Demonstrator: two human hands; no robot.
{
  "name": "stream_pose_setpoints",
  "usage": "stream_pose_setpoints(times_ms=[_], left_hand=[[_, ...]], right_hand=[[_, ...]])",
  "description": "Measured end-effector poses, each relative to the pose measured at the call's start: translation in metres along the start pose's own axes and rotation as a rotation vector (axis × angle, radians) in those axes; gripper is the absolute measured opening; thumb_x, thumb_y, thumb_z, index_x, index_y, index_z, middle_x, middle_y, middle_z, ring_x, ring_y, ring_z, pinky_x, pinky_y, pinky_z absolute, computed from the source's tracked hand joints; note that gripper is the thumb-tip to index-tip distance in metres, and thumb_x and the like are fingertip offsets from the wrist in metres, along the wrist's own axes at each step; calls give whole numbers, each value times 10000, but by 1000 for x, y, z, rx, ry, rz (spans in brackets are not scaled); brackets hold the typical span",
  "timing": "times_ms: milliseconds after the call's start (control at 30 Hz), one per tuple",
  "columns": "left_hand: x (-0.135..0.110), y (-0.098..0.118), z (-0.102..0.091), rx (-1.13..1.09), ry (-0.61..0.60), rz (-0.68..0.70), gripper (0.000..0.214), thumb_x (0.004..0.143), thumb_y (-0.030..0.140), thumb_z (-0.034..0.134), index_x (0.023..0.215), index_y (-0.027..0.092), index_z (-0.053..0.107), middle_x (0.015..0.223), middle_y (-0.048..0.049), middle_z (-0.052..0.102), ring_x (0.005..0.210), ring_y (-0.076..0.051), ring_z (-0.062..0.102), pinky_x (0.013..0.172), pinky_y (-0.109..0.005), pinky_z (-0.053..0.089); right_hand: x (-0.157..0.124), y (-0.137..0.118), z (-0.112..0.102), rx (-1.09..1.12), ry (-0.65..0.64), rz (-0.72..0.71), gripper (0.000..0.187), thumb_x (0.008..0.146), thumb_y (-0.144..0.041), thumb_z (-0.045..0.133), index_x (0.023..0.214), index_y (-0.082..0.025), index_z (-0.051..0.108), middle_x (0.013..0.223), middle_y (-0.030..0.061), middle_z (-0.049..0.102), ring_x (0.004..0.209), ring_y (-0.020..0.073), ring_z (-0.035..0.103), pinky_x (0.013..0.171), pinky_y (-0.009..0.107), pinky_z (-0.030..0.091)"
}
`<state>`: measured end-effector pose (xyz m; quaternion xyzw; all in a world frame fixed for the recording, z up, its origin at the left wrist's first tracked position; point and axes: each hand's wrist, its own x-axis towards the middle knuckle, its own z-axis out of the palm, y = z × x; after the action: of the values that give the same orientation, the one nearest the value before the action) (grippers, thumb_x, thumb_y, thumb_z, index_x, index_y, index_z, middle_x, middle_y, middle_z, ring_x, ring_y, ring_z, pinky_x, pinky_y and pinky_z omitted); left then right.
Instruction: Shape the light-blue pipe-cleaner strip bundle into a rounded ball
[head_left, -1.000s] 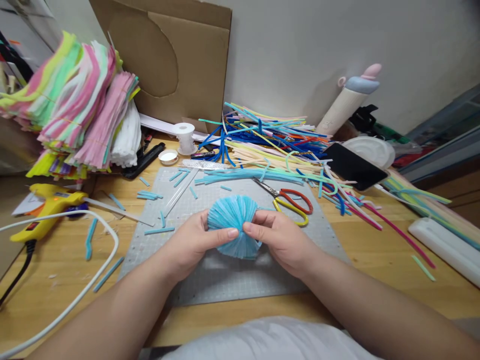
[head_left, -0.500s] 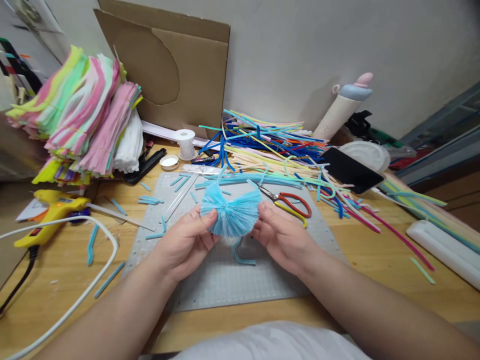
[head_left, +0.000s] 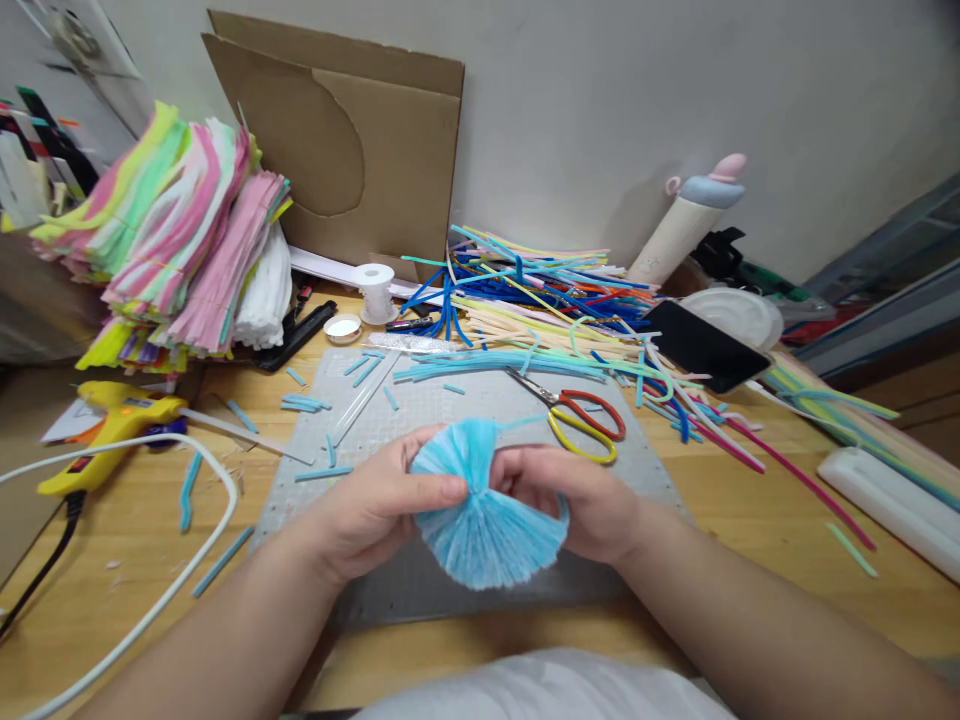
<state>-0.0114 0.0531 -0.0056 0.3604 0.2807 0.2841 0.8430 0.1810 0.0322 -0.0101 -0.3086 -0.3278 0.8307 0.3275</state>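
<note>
A light blue fan-shaped bundle of pipe cleaners [head_left: 480, 515] is held low over the grey cutting mat [head_left: 450, 585]. My left hand [head_left: 375, 510] pinches its narrow middle from the left, thumb on top. From the right, my right hand [head_left: 577, 500] grips the same middle, fingers curled around it. The bundle flares downward toward me, with a smaller puff above the pinch. Red-and-yellow scissors [head_left: 581, 420] lie on the mat just beyond my right hand.
A yellow glue gun [head_left: 112, 430] and a white cable [head_left: 187, 560] lie at left, beside stacked coloured pipe cleaners [head_left: 172, 240]. Loose pipe cleaners [head_left: 540, 300], a thread spool [head_left: 373, 285], cardboard [head_left: 352, 150], a black phone [head_left: 701, 345] and a bottle [head_left: 686, 220] crowd the back.
The bundle has been flipped and lowered: it fanned upward half a second ago, now its wide end points down toward me. Both hands shifted closer together at its middle.
</note>
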Motion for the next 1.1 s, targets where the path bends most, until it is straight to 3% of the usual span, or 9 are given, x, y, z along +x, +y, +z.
stream_pose_setpoints(times_ms=[67, 133, 233, 400, 533, 700, 967, 1100], left_hand=[[2, -2, 1, 47, 91, 13, 426, 624, 245, 817, 1007, 163, 651, 895, -54, 683, 767, -167, 626, 709, -259, 478], [5, -5, 0, 60, 151, 70, 428, 655, 259, 799, 1042, 167, 641, 950, -69, 683, 816, -184, 630, 731, -273, 481], [8, -7, -3, 71, 120, 111, 351, 710, 293, 757, 1010, 137, 665, 961, -97, 694, 845, -201, 635, 771, -295, 481], [9, -9, -3, 138, 119, 80, 306, 706, 269, 759, 968, 130, 684, 911, -78, 709, 801, -177, 633, 772, -282, 474], [10, -11, -2, 156, 124, 133, 369, 699, 254, 763, 1033, 136, 661, 997, -90, 699, 881, -198, 630, 823, -303, 469], [12, -15, -5, 242, 201, 190, 447, 663, 254, 793, 1071, 154, 640, 1015, -83, 699, 909, -215, 636, 844, -324, 476], [11, -14, -3, 245, 127, 186, 399, 674, 267, 782, 1028, 152, 639, 974, -68, 694, 885, -198, 623, 827, -308, 470], [8, -7, -1, 175, 246, 144, 287, 695, 352, 760, 868, 158, 639, 793, -11, 665, 695, -120, 586, 657, -221, 457]], right_hand=[[1, 5, 2, -65, 42, -2, 325, 639, -399, 796, 833, -153, 711, 742, 24, 688, 644, 128, 615, 682, 261, 472], [3, 10, 3, -100, 173, -53, 320, 618, -354, 819, 862, -175, 718, 786, 19, 707, 695, 136, 632, 732, 288, 482], [6, 13, 3, -147, 308, -146, 309, 629, -360, 810, 870, -185, 727, 838, 24, 723, 758, 149, 641, 777, 306, 486], [7, 13, 2, -196, 305, -143, 313, 628, -351, 813, 879, -180, 740, 817, 28, 731, 749, 155, 650, 766, 305, 499], [7, 15, 2, -211, 330, -148, 350, 630, -357, 811, 927, -189, 733, 939, 48, 740, 819, 168, 663, 812, 315, 493], [7, 15, 3, -268, 309, -171, 317, 665, -379, 781, 897, -169, 727, 874, 45, 735, 775, 169, 658, 779, 313, 493], [6, 17, 4, -388, 282, -258, 276, 714, -386, 727, 898, -181, 726, 801, 30, 710, 762, 181, 638, 706, 299, 495], [3, 19, 7, -585, 312, -172, 254, 698, -368, 740, 866, -178, 728, 831, 45, 718, 781, 214, 634, 757, 347, 495]])
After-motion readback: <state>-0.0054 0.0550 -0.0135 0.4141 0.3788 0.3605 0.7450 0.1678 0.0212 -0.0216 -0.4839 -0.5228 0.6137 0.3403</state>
